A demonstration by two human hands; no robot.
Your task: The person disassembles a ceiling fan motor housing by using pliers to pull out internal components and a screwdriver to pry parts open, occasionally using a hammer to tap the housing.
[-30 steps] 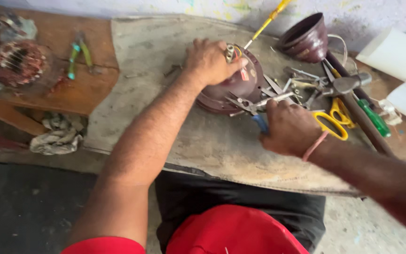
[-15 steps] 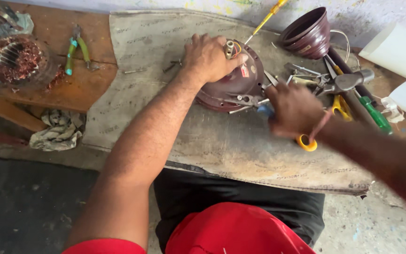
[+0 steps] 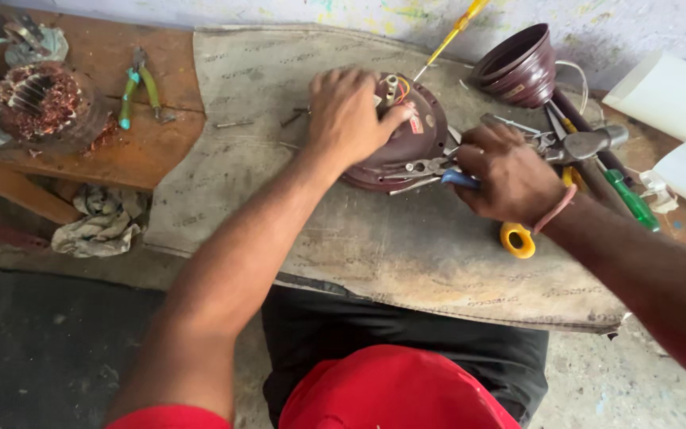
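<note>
Grey mat [image 3: 406, 246]: one motor housing [image 3: 406, 147], two hands [image 3: 347, 115] [image 3: 510, 179]

Motor housing [image 3: 406, 139] half under left hand [image 3: 347, 115]

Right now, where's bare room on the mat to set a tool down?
Free: the mat's left part, between the green pliers and the left hand, and its near strip below the motor housing. Crowded: right of the right hand, around the hammer and screwdriver.
</note>
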